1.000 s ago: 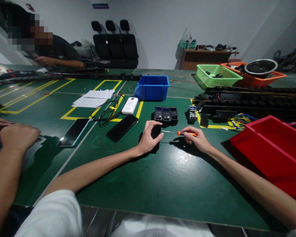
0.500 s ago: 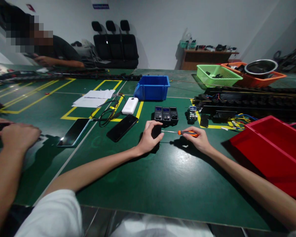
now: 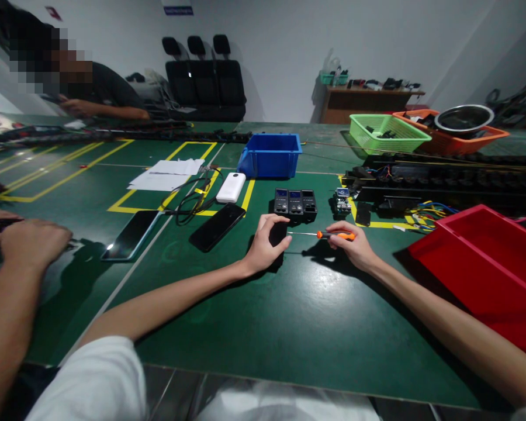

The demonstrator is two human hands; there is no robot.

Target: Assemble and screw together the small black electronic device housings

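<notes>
My left hand (image 3: pixel 266 244) is closed around a small black box-shaped device (image 3: pixel 277 235), steadying it on the green table (image 3: pixel 228 327). Between the fingers of my right hand (image 3: pixel 351 244) is a screwdriver (image 3: pixel 336 235) with an orange and dark handle. Its thin shaft lies level, and the tip meets the right side of the black device. Just behind stand three similar black modules (image 3: pixel 295 202) in a row. To their right is a small metal-and-black part (image 3: pixel 342 201). The underside of the held device is hidden by my left hand.
Left of my left hand lie a black phone (image 3: pixel 217 228), a white power bank (image 3: pixel 231 187) and a second phone (image 3: pixel 131 235). A blue bin (image 3: pixel 272 155) stands behind; a red bin (image 3: pixel 486 269) is at right. A co-worker's hand (image 3: pixel 37 241) works at far left.
The fingers of my right hand have shifted slightly on the screwdriver handle. My left hand and the black device look unmoved.
</notes>
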